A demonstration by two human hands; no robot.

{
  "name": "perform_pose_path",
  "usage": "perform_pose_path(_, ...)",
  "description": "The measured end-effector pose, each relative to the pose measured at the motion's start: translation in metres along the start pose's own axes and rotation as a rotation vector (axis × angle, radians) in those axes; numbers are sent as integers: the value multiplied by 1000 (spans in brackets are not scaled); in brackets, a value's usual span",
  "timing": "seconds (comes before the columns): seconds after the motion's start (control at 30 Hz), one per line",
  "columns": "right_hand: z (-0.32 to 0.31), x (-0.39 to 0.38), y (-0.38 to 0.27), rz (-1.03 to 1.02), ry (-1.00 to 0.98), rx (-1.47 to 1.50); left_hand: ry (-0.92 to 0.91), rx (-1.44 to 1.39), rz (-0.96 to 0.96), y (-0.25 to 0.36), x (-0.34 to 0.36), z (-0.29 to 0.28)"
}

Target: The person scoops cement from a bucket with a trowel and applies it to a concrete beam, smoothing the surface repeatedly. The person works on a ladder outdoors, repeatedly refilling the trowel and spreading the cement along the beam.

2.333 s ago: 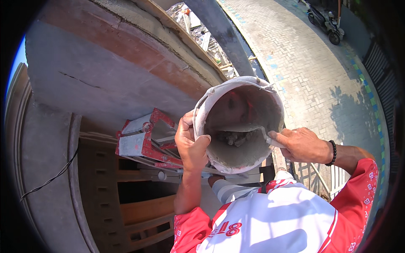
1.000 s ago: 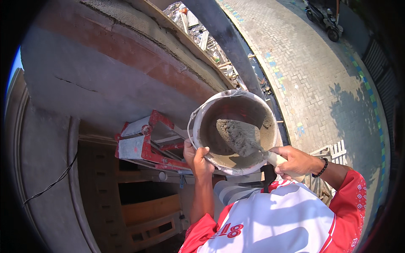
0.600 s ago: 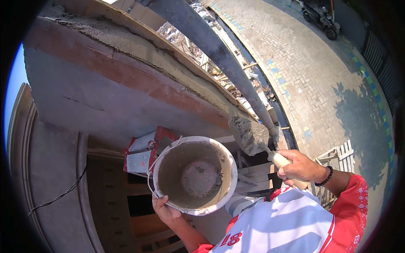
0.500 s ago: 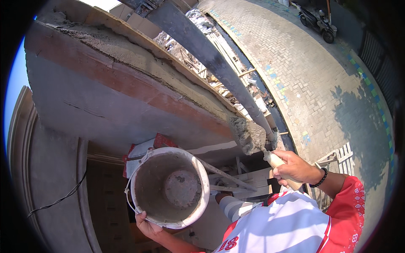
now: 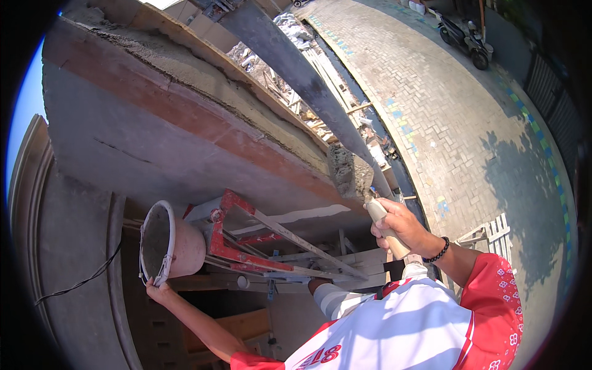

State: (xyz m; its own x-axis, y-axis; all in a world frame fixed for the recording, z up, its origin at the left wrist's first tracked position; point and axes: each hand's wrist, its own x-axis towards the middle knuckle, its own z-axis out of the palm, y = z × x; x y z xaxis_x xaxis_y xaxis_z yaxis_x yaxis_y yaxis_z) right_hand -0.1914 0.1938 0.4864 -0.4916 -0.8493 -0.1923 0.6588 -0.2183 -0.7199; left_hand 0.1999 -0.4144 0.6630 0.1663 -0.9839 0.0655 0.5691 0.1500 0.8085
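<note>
My right hand (image 5: 404, 227) is wrapped round the wooden handle of a trowel (image 5: 387, 231). Grey wet mortar (image 5: 350, 171) covers its blade, at the near end of a wall's top edge. Along that edge runs a band of rough mortar (image 5: 206, 77) beside a wooden board (image 5: 246, 86). Down at the left, my left hand (image 5: 160, 292) grips the lower rim of a pale bucket (image 5: 187, 248), by its wire handle. The bucket is tilted on its side with its mouth facing left, and its inner wall is coated grey.
A red and grey metal ladder (image 5: 225, 228) stands below the wall. A thick dark pole (image 5: 296, 68) slants across beyond the board. Lower down lie a paved lane (image 5: 407, 74), rubble, a parked motorbike (image 5: 465, 40) and a wooden pallet (image 5: 493, 237). A black cable (image 5: 83, 280) hangs at left.
My left hand has moved the bucket left and tipped it sideways, uncovering the ladder. My right hand has shifted the loaded trowel slightly left and up, closer to the wall's edge.
</note>
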Motion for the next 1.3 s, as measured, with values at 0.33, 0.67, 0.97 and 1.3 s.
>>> perform_pose_path(0.33,24,33,-18,-48,-5,69,24,113,160,-51,-21,33)
perform_pose_path(0.67,47,92,-31,-207,-30,24,-158,250,-162,-31,-28,37)
perform_pose_path(0.97,61,139,-25,-288,84,-30,-197,199,-148,-32,-53,45)
perform_pose_path(1.3,82,172,-14,-433,262,-31,260,265,259,-28,-102,70)
